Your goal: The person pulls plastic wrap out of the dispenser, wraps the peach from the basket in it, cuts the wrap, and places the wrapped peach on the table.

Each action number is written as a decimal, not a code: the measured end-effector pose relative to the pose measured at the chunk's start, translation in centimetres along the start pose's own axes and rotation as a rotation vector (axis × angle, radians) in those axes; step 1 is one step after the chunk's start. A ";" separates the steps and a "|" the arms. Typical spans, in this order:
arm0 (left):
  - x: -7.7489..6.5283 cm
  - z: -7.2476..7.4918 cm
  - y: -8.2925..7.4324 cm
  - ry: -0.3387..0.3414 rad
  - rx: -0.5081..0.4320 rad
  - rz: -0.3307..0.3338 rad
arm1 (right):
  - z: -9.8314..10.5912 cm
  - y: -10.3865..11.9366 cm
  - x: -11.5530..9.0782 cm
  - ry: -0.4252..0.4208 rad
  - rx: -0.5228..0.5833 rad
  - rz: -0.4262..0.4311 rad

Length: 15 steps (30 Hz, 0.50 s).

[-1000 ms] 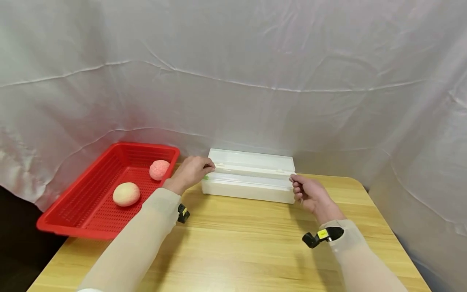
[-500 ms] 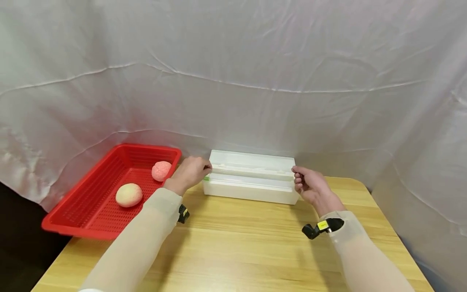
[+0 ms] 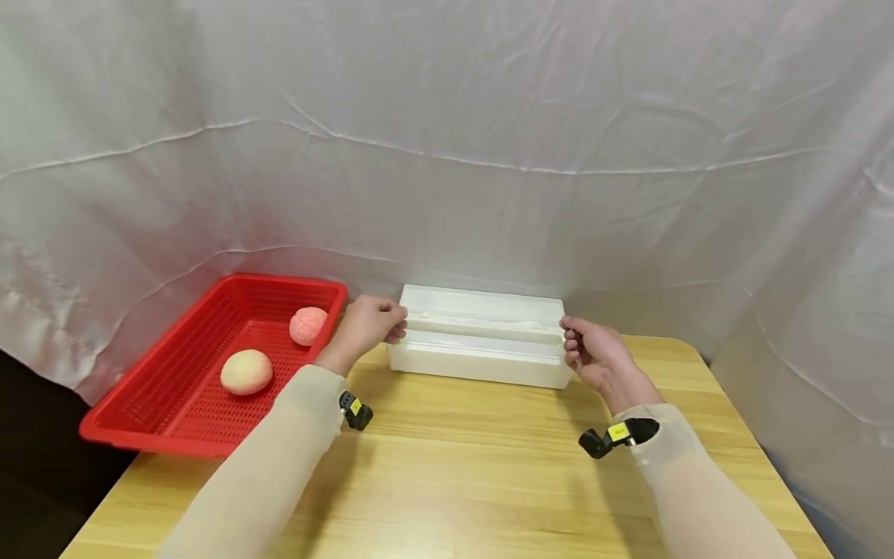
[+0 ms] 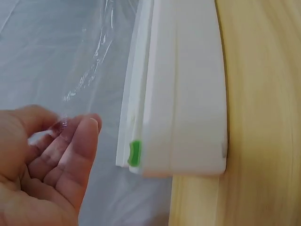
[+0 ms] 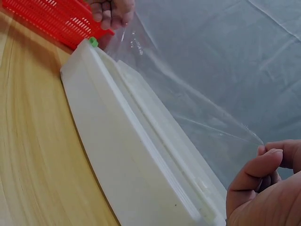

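The left hand [image 3: 366, 326] has turned since earlier; it and the right hand [image 3: 601, 359] pinch clear film [image 5: 202, 125] above the white box [image 3: 482, 366]. Table [image 3: 482, 450] stretches from its front edge toward the person. Both wrist views show a green tab [image 4: 135, 153] plainly; the head view, hardly.

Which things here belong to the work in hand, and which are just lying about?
In use:
clear film, pinched by the left hand and right hand
white box with green end piece

Seemingly just lying about:
red basket
pale round thing, inside it
pink round thing, inside it
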<state>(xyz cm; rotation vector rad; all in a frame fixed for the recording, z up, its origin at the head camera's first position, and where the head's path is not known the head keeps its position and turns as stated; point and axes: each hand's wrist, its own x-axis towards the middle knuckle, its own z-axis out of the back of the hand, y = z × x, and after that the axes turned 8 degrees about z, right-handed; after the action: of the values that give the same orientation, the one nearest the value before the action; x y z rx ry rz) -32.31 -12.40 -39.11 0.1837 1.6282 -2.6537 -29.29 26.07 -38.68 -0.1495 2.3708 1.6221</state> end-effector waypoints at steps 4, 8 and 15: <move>-0.3 -0.4 -0.1 -0.042 -0.087 0.084 | 0.1 -0.1 0.0 0.007 -0.008 0.006; -0.5 -0.6 0.1 -0.099 -0.014 0.134 | 0.1 -0.3 -0.1 0.009 -0.012 0.005; -0.5 -0.8 0.2 0.002 -0.148 0.238 | 0.0 -0.6 -0.2 0.005 -0.008 0.006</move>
<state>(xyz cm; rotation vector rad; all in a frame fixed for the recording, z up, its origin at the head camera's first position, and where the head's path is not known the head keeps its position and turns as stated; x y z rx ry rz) -31.71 -11.83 -39.59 0.3529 1.6772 -2.3502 -28.96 25.88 -39.15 -0.1484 2.3712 1.6358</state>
